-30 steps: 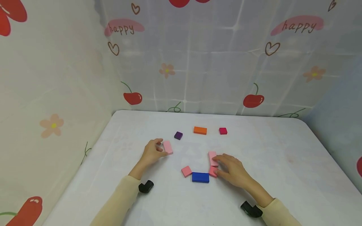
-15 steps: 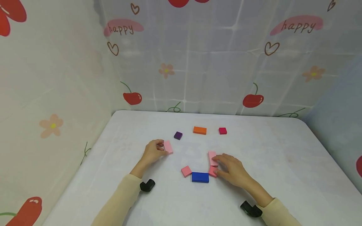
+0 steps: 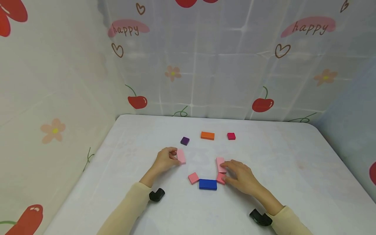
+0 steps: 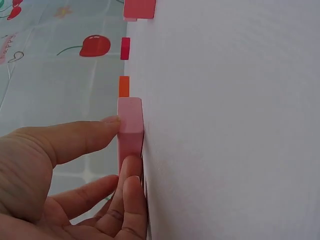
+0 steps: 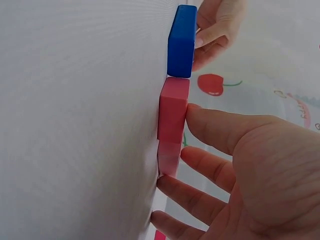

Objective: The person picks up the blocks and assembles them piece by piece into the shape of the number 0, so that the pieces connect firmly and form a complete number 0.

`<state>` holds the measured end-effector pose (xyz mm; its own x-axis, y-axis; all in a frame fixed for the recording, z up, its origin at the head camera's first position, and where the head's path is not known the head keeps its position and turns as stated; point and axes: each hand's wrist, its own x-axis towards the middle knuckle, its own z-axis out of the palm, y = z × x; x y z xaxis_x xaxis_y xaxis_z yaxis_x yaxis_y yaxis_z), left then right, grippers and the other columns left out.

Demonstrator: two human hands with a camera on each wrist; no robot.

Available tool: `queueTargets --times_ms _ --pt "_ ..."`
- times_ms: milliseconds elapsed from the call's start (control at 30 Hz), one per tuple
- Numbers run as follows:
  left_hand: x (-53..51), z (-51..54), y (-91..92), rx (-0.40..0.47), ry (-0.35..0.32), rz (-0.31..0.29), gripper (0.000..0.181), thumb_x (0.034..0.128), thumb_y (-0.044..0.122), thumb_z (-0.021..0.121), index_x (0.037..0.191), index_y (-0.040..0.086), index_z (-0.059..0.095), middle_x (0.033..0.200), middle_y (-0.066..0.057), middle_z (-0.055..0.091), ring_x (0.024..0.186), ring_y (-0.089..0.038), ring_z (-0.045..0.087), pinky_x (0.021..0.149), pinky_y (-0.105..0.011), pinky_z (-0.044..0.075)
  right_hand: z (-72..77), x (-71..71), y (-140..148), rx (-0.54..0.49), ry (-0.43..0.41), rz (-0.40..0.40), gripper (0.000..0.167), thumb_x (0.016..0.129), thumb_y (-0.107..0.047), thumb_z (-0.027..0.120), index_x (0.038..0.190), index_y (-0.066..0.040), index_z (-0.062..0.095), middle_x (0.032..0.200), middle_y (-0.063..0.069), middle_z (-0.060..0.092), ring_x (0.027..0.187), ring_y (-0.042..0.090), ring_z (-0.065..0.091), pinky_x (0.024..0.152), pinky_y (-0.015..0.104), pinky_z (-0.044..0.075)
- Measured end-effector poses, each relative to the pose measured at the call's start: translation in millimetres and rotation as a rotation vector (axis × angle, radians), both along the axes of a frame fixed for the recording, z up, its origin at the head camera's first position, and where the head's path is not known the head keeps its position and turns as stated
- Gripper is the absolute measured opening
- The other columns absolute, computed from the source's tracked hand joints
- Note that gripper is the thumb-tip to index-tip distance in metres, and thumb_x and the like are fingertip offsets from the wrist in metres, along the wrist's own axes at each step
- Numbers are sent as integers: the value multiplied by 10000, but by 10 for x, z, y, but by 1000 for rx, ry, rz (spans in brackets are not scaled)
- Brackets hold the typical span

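My left hand holds a light pink rectangular block flat on the table by its left side. In the left wrist view its thumb touches one end of that block, and the fingers bend against it. To the right, my right hand rests its thumb on a small coral-pink block and its index finger on a longer light pink block. Those two blocks meet end to end. A blue block touches the coral one at a corner. Another coral-pink block lies at the blue block's left corner.
Farther back on the white table lie a dark purple block, an orange block and a red block. A printed curtain stands behind the table's far edge. Black cameras sit at the wrists.
My left hand has moved right and slightly nearer, bringing the light pink block with it toward the left coral block. My right hand and the other blocks have stayed in place.
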<state>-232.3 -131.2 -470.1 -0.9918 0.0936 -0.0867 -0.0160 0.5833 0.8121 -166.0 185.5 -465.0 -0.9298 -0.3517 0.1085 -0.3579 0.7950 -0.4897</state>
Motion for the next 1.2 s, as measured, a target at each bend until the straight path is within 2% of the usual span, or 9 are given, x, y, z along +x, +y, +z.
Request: queueTargets --times_ms 267,700,933,1200 --pt "91 11 144 -13 14 -67 559 744 74 824 1249 -26 606 1051 -104 644 790 -138 591 673 -244 505 -8 2 -6 -10 0 -3 444 843 -226 742 1258 -119 626 1291 148 626 1299 443 469 1032 697 318" --pt "192 39 257 2 9 -134 573 748 51 815 1267 -37 589 1063 -113 631 790 -128 597 718 -257 520 -25 0 -3 -12 1 -5 452 842 -237 743 1261 -116 627 1296 135 628 1304 440 465 1032 695 317" --pt "193 53 277 -1 -14 -167 558 772 72 806 1278 -22 590 970 -84 608 769 -139 555 680 -240 480 -16 6 -6 -9 11 -3 449 838 -229 746 1256 -111 629 1291 140 630 1297 440 472 1030 694 322" --pt "196 50 282 -9 -23 -208 552 775 77 805 1280 1 594 952 -69 597 758 -135 543 653 -233 458 -11 8 -8 -10 4 -8 451 838 -235 747 1257 -116 630 1293 138 629 1301 437 469 1035 695 316"
